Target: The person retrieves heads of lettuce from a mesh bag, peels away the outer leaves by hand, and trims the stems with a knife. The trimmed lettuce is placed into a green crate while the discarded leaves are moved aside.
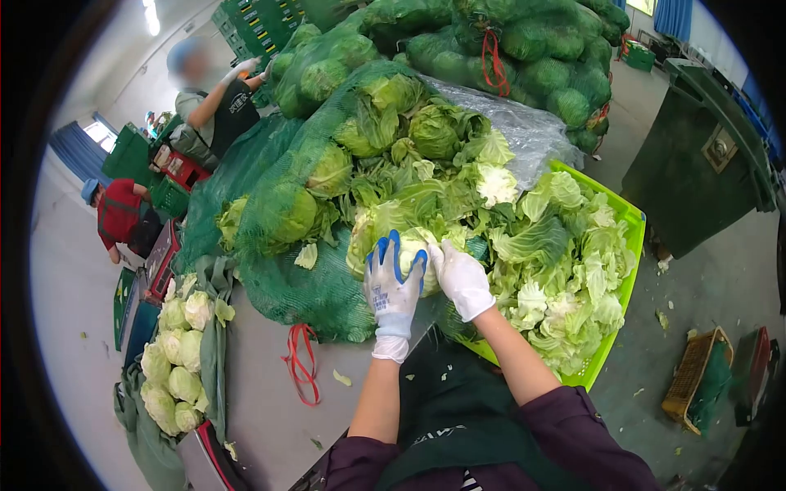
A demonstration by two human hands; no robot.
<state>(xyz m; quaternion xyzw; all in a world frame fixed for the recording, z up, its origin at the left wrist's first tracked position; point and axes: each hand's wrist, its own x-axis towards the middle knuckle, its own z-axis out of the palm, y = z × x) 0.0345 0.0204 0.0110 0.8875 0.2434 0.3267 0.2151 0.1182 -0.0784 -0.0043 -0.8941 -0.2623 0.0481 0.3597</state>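
Observation:
A pale green cabbage (pixel 416 245) sits in front of me at the edge of the loose leaves. My left hand (pixel 393 286), in a white glove with blue fingertips, grips its near left side, thumb and fingers curved over it. From the right, my right hand (pixel 463 282) in a thin white glove presses closed fingers against the same cabbage; whether it pinches a leaf there is hidden. Just beyond, more cabbages (pixel 434 131) spill out of a green mesh sack (pixel 315 299). A lime-green crate (pixel 632 233) heaped with torn cabbage leaves (pixel 565 278) stands right of my hands.
A red cord (pixel 303 364) lies on the grey table (pixel 270 417). Trimmed cabbages (pixel 176 356) fill a cloth-lined container at left. Stuffed mesh sacks (pixel 540 74) rise behind; a dark bin (pixel 696 164) and brown basket (pixel 696 380) stand at right. Two people (pixel 217 114) work at left.

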